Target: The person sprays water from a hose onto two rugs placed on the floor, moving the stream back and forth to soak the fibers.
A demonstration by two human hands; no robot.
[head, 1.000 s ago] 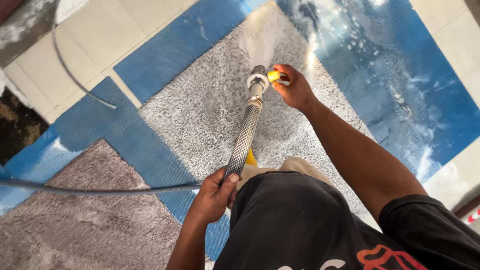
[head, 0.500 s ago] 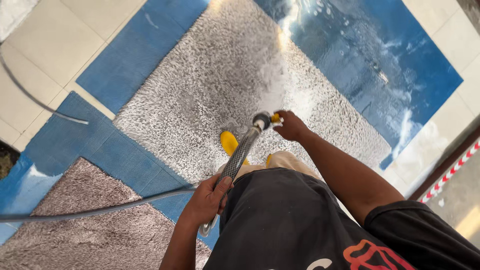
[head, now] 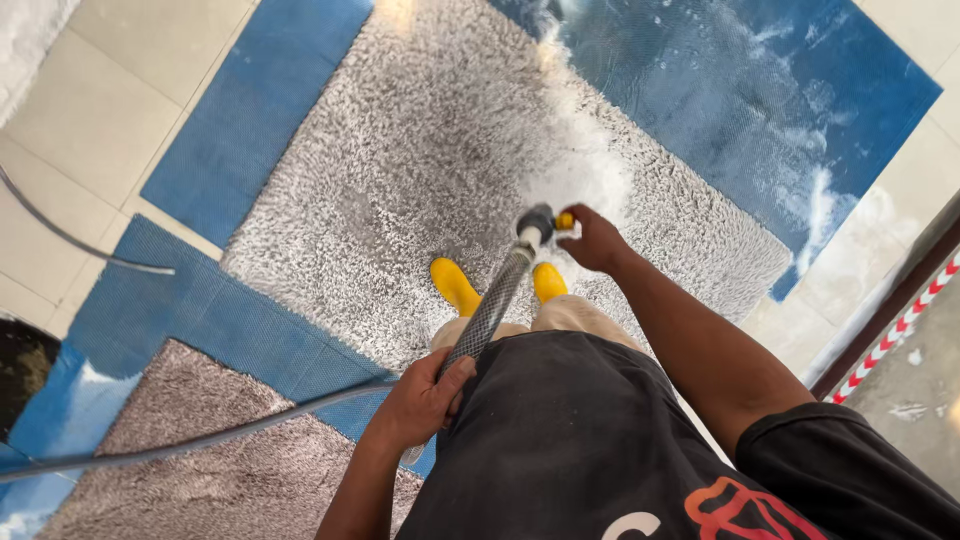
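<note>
Tiled floor [head: 90, 90] under blue mats carries a soaked grey shag rug [head: 400, 170]. Left hand [head: 420, 400] wraps the braided hose [head: 490, 310] to steady it; right hand [head: 595, 240] pinches the yellow nozzle valve [head: 565, 220], spray landing just beyond its fingertips.

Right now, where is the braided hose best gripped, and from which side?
Probably on the braided hose mid-length, from underneath, as the left hand does: the shaft is straight and textured. The right hand steadies the yellow valve from the right, behind the metal nozzle.
</note>
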